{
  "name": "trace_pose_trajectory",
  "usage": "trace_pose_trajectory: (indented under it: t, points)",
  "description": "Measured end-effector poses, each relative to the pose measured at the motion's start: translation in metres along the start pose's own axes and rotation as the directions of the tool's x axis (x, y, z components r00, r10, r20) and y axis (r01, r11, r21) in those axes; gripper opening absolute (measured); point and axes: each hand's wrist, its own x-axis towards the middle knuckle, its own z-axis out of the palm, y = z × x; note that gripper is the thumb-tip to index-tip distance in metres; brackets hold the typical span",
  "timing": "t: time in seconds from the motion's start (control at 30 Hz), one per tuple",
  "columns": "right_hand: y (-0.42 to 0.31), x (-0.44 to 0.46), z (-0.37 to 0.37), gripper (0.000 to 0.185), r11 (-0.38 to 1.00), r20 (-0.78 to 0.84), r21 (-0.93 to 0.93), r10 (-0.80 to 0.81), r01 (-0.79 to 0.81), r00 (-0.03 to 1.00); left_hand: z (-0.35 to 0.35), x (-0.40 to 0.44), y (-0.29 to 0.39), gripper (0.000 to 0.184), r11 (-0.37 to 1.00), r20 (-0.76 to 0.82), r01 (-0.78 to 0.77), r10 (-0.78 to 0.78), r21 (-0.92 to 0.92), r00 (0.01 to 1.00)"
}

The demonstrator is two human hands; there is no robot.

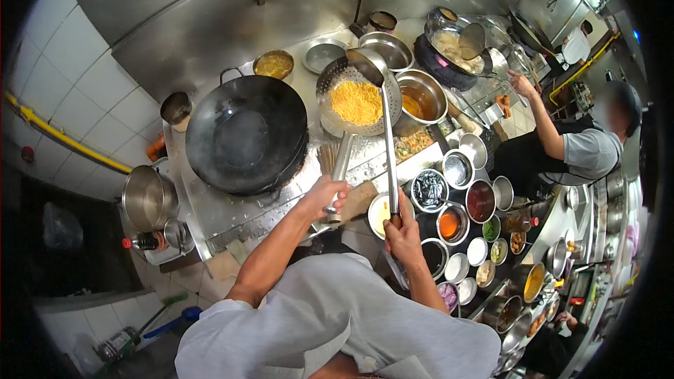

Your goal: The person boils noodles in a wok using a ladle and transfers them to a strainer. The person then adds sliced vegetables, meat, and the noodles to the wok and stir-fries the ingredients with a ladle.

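Note:
My left hand is closed round the handle of a perforated metal strainer, which holds a heap of yellow food bits. In my right hand is the long handle of a metal ladle; its bowl rests at or just over the strainer's upper right rim. A steel pot with brown liquid stands right of the strainer. To the left, a large black wok sits on the stove, with a little haze over its dark surface.
Many bowls of sauces and ingredients, one with red sauce, stand at my right. A co-worker reaches toward another wok. A steel pot and a bottle are at the left. Another person stands farther back.

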Motion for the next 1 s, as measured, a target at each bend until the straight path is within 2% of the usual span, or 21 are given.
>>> trace_pose_trajectory:
  t: [0.07,0.1,0.17,0.2,0.23,0.3,0.37,0.43,0.47,0.5,0.53,0.57,0.6,0.63,0.67,0.7,0.77,0.8,0.9,0.97,1.0]
  points:
    - [-0.016,-0.008,-0.004,0.073,0.932,0.135,0.312,0.151,-0.187,0.979,0.001,-0.002,-0.001,0.012,0.999,0.003,0.013,-0.013,-0.036,1.0]
    - [-0.019,-0.008,-0.008,0.073,0.932,0.135,0.313,0.148,-0.184,0.98,0.002,-0.004,0.0,0.013,1.0,-0.014,0.017,-0.017,-0.018,1.0]
    - [-0.019,-0.011,-0.019,0.073,0.77,0.28,0.519,0.258,-0.371,0.925,0.004,-0.011,-0.002,0.013,0.999,-0.048,0.037,-0.036,0.015,0.998]
    - [-0.005,-0.009,-0.024,0.069,0.714,0.299,0.577,0.265,-0.396,0.916,0.003,-0.014,-0.001,0.013,0.999,-0.052,0.041,-0.04,0.011,0.998]
    - [-0.004,-0.009,-0.03,0.066,0.574,0.345,0.691,0.271,-0.439,0.899,0.003,-0.016,0.002,0.011,0.998,-0.006,0.022,-0.022,-0.055,1.0]
    - [0.009,-0.004,-0.043,0.065,0.526,0.346,0.719,0.295,-0.453,0.891,0.003,-0.021,0.006,0.009,0.993,0.037,0.001,0.004,-0.122,0.999]
    - [0.011,-0.001,-0.052,0.059,0.519,0.365,0.716,0.293,-0.468,0.884,0.005,-0.026,0.008,0.009,0.996,0.0,-0.024,0.025,-0.085,1.0]
    - [0.0,0.001,-0.055,0.059,0.634,0.341,0.626,0.303,-0.455,0.89,0.006,-0.029,0.01,0.009,0.996,-0.009,-0.007,0.006,-0.092,1.0]
    - [-0.01,0.003,-0.051,0.063,0.747,0.277,0.514,0.321,-0.422,0.906,0.006,-0.031,0.009,0.008,0.995,-0.022,0.014,-0.016,-0.103,1.0]
    - [-0.013,0.004,-0.043,0.063,0.744,0.272,0.519,0.322,-0.42,0.907,0.005,-0.031,0.007,0.008,0.995,-0.019,0.019,-0.021,-0.098,1.0]
    - [-0.017,0.005,-0.036,0.065,0.904,0.163,0.317,0.247,-0.288,0.955,0.005,-0.028,0.005,0.008,0.995,-0.031,0.01,-0.013,-0.097,0.999]
    - [-0.019,0.005,-0.034,0.067,0.986,0.074,0.075,0.143,-0.149,0.987,0.006,-0.027,0.003,0.008,0.995,-0.042,0.001,-0.005,-0.098,0.999]
    - [-0.019,0.007,-0.036,0.068,0.99,0.039,-0.088,0.116,-0.112,0.993,0.009,-0.029,0.007,0.008,0.996,-0.034,0.004,-0.007,-0.093,0.999]
    - [-0.014,0.009,-0.037,0.068,0.99,0.031,-0.087,0.113,-0.11,0.993,0.011,-0.033,0.012,0.01,0.998,-0.056,-0.018,0.015,-0.061,0.998]
    - [-0.007,0.012,-0.037,0.07,0.962,-0.023,-0.256,-0.102,0.093,0.995,0.015,-0.038,0.017,0.013,0.999,-0.08,-0.04,0.037,-0.032,0.996]
    - [0.0,0.014,-0.037,0.073,0.864,-0.036,-0.425,-0.314,0.27,0.949,0.02,-0.043,0.021,0.013,0.999,-0.079,-0.037,0.034,-0.033,0.996]
    - [0.007,0.011,-0.023,0.075,0.886,-0.088,-0.376,-0.327,0.273,0.941,0.03,-0.05,0.027,0.016,0.967,-0.096,-0.201,0.217,0.153,0.971]
    - [0.013,0.006,-0.018,0.076,0.925,-0.116,-0.281,-0.298,0.257,0.948,0.024,-0.043,0.026,0.019,0.942,-0.068,-0.276,0.293,0.189,0.954]
    - [-0.021,-0.013,-0.009,0.074,0.991,-0.077,0.01,-0.133,0.134,0.988,0.004,-0.019,0.018,0.019,0.967,0.005,-0.214,0.216,0.138,0.976]
    - [-0.021,-0.019,-0.007,0.074,0.994,-0.062,0.026,-0.103,0.104,0.993,0.004,-0.019,0.016,0.016,0.974,0.017,-0.197,0.197,0.115,0.98]
    - [-0.025,-0.021,-0.009,0.074,0.996,-0.037,0.023,-0.08,0.081,0.996,0.001,-0.013,0.014,0.014,0.991,-0.006,-0.128,0.128,0.043,0.992]
